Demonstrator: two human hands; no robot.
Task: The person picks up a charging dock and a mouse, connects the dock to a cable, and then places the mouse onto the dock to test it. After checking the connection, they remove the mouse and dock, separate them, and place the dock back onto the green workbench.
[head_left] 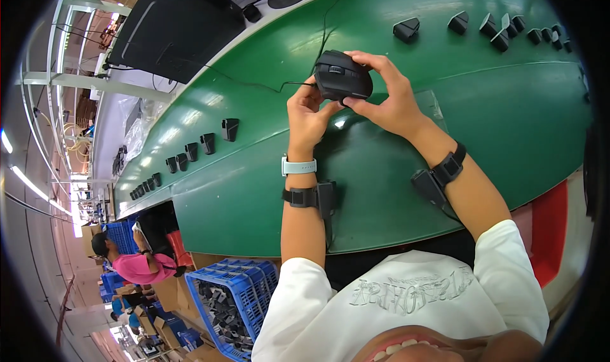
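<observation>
Over the green tabletop [229, 190], I hold a black computer mouse [346, 79] between both hands. It has a rounded body, with what looks like a scroll wheel near its left side. My left hand [306, 117] grips its left and lower edge with thumb and fingers, close to where a thin black cable meets it. My right hand [391, 101] wraps its right side, with the fingers on the upper edge and the thumb underneath. The mouse's underside is hidden. Both wrists carry black strapped-on devices, and a pale watch [298, 166] sits on the left one.
Small black housings stand in a row [208, 143] at the left, and several more [499, 32] at the far right. A dark monitor [178, 32] stands at the upper left. Below the table edge is a blue crate [238, 298] of black parts. A person in pink [136, 267] is farther off.
</observation>
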